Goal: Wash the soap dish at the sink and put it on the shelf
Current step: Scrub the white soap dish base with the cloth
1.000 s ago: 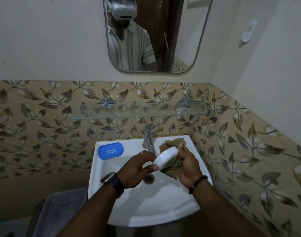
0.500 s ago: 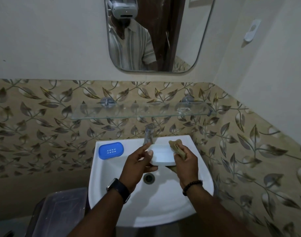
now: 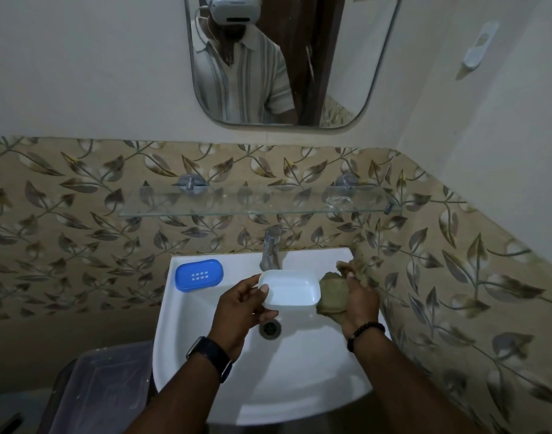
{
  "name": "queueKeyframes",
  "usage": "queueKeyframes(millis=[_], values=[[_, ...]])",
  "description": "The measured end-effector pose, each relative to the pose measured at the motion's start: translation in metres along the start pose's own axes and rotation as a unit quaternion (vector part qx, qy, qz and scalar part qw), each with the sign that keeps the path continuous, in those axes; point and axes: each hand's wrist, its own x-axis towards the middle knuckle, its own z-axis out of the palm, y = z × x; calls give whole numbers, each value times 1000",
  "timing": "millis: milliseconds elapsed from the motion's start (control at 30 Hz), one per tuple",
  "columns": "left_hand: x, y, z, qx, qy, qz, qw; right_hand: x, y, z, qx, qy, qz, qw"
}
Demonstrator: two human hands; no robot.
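Observation:
A white soap dish base (image 3: 291, 290) is held level over the white sink (image 3: 205, 355), hollow side up, just in front of the tap (image 3: 270, 248). My left hand (image 3: 240, 311) grips its left end. My right hand (image 3: 357, 303) holds a brown cloth (image 3: 332, 294) against the dish's right end. The blue perforated insert (image 3: 198, 275) lies on the sink's back left rim. A glass shelf (image 3: 259, 203) hangs on the tiled wall above the tap.
A mirror (image 3: 287, 61) hangs above the shelf. A small clear object (image 3: 338, 201) rests on the shelf's right part. A lidded plastic bin (image 3: 99, 393) stands on the floor left of the sink. The right wall is close, with a white hook (image 3: 476, 48) on it.
The dish was tilted on edge with the cloth wrapped behind it; now it lies flat, hollow up. The cloth has shifted to its right end.

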Motion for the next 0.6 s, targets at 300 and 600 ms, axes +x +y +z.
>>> queueKeyframes(millis=[300, 600], values=[[10, -6, 4, 16, 30, -13, 999, 88, -18, 14, -60, -111, 101, 987], [14, -3, -6, 48, 55, -1, 997, 172, -14, 33, -379, -82, -41, 921]])
